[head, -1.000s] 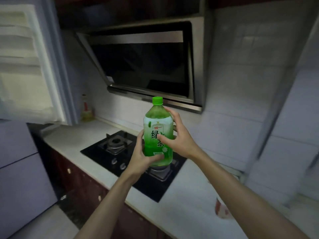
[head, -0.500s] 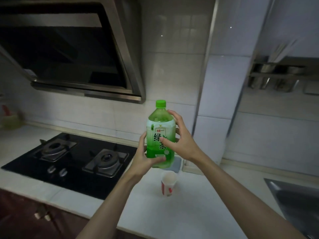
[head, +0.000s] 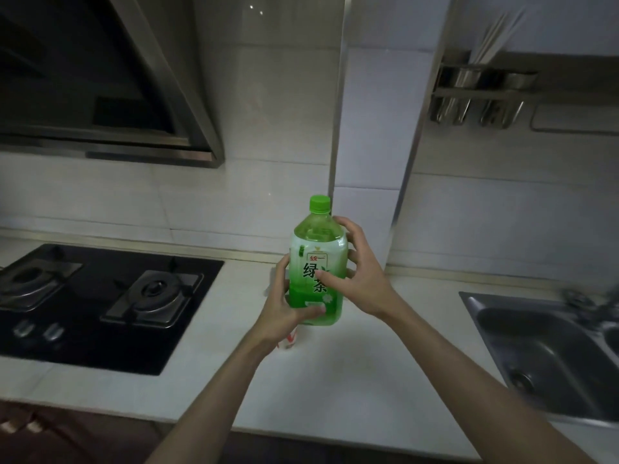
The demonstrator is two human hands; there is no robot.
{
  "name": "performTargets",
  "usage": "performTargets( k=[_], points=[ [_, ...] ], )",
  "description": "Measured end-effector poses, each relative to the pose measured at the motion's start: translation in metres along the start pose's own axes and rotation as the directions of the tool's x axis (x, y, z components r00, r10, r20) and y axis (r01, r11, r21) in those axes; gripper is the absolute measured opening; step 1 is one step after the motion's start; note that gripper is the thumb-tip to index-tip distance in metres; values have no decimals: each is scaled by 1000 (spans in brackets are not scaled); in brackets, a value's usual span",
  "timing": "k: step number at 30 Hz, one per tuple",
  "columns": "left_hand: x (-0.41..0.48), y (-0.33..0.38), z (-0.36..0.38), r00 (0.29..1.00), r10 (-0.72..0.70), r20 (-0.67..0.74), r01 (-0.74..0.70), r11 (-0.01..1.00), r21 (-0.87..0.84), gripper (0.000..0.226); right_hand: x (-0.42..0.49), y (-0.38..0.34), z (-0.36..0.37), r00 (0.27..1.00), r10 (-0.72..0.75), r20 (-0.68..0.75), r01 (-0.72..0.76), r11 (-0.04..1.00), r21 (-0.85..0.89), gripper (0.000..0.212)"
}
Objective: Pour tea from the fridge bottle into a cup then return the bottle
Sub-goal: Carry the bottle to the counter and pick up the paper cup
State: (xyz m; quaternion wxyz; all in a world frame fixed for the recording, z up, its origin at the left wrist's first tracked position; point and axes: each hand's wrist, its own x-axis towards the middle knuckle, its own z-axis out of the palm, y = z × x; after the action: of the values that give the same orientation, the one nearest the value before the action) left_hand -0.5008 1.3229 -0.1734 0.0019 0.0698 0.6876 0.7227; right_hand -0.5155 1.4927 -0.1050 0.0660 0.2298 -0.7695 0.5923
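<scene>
A green tea bottle (head: 318,262) with a green cap stands upright in the air above the white counter (head: 351,380), cap still on. My left hand (head: 284,309) grips its lower part from the left, thumb across the front. My right hand (head: 355,272) holds the bottle's right side, fingers curled round the label and shoulder. A white paper cup with red print (head: 289,339) stands on the counter just below the bottle, mostly hidden behind my left wrist.
A black gas hob (head: 100,303) with two burners lies to the left under a range hood (head: 110,82). A steel sink (head: 549,353) sits at the right. A utensil rack (head: 479,95) hangs on the tiled wall.
My view has swung right from the fridge side to the counter between hob and sink. The bottle, held in both hands, has come down over the cup, which is now largely covered.
</scene>
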Motion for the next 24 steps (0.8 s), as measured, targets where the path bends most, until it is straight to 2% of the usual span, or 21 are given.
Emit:
performTargets(
  k=[9, 24],
  points=[
    [4, -58, -25, 987, -116, 107, 119, 993, -17, 97, -19, 53, 34, 988, 140, -65, -139, 990, 23, 82],
    [-26, -178, -106, 956, -253, 150, 236, 964, 123, 109, -56, 142, 134, 942, 336, -19, -335, 942, 28, 85]
  ],
)
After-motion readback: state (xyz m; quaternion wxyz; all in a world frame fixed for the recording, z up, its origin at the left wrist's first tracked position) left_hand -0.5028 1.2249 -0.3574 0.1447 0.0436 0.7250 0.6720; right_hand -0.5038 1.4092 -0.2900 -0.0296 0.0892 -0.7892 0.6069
